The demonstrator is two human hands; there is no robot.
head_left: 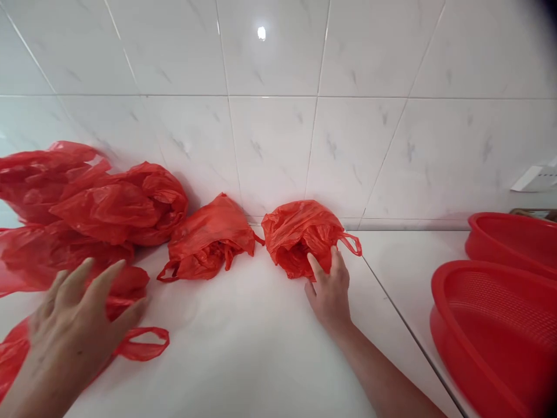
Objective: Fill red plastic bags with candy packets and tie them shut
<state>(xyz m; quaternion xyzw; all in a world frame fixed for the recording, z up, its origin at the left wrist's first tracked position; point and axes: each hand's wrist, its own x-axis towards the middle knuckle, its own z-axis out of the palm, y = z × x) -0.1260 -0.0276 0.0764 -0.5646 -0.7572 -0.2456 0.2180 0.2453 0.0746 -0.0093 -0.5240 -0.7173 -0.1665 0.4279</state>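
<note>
My right hand (pixel 329 290) reaches to a crumpled red plastic bag (pixel 300 223) by the wall; its fingers are apart and touch the bag's front right side near a loop handle. The mouth of this bag gapes toward me. My left hand (pixel 80 316), fingers spread, hovers at the lower left over another red plastic bag (pixel 126 290), partly hiding it. Whether the left fingers touch that bag I cannot tell. Between the hands, farther back, a smaller bunched red bag (pixel 213 232) rests against the wall.
More red plastic bags (pixel 117 203) are heaped at the left. Two red plastic baskets (pixel 452 313) with perforated sides stand at the right. White tiled wall (pixel 270 151) closes off the back of the white tabletop (pixel 226 348). A seam (pixel 395 313) runs across the surface at the right.
</note>
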